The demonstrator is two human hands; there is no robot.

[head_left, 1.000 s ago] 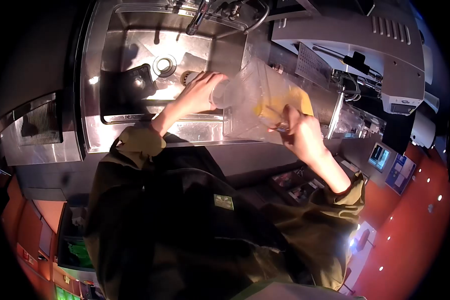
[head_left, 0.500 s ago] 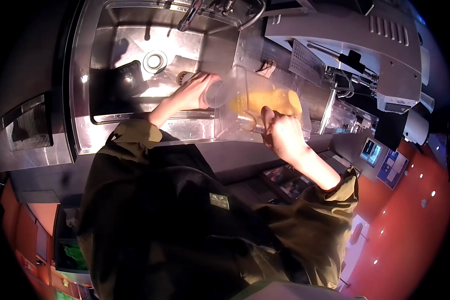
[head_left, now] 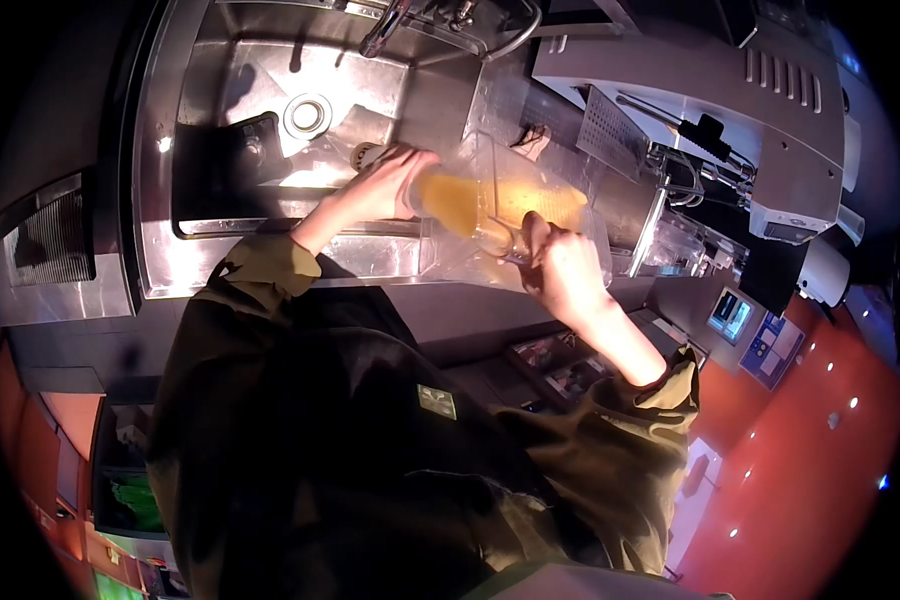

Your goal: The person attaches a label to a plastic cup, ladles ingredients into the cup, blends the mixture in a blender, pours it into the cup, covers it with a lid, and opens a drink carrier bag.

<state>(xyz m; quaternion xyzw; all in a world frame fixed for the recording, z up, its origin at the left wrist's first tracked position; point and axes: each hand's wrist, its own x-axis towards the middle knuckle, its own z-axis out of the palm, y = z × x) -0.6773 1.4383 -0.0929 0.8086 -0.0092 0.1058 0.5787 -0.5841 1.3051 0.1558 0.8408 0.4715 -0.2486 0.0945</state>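
Note:
My right hand (head_left: 568, 262) is closed around the handle of a clear pitcher (head_left: 542, 205) that lies tipped toward the left. Orange-yellow liquid fills part of the pitcher and reaches its left end. My left hand (head_left: 382, 185) wraps around a clear cup (head_left: 422, 196) held against the pitcher's mouth, beside the sink's right wall. Yellow shows at the cup's opening; the exact level inside is hard to make out. Both vessels are above the counter edge, and the fingers of my left hand partly cover the cup.
A steel sink (head_left: 195, 130) with a round drain (head_left: 307, 117) lies to the left, holding a dark object (head_left: 255, 145). A faucet (head_left: 385, 28) hangs over its far side. On the right stands a grey machine (head_left: 660, 75) with a metal wand (head_left: 652, 222). A ridged dark mat (head_left: 50, 240) is at far left.
The pitcher has tilted further left, and its liquid has run toward the cup, where yellow now shows. My left hand stays almost in place; the view has shifted slightly.

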